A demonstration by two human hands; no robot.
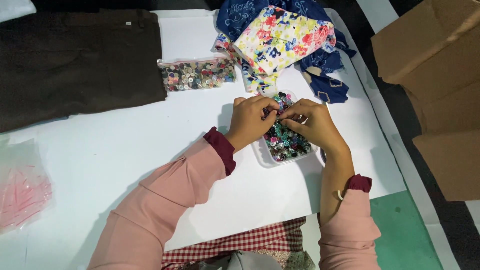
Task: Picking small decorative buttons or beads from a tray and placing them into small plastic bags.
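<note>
Coloured buttons [286, 137] in tray [260, 152], left hand [248, 120] & right hand [309, 122] fingers pinched tog. in them

White table [100, 150], green floor [405, 225], cardboard boxes [440, 75] beside.

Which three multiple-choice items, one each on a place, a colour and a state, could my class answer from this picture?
1. Where does the clear bag of buttons lie?
A. Beside the dark cloth
B. Inside a cardboard box
C. On the floor

2. What colour are the person's sleeves?
A. Green
B. Pink with maroon cuffs
C. White

3. What are the left hand and right hand doing?
A. Resting flat, apart
B. Folding cloth
C. Meeting, fingers together, over the tray of buttons

Answers: 1 A, it sits at the cloth's right edge; 2 B, both arms show it; 3 C, fingertips meet above the tray.
</note>
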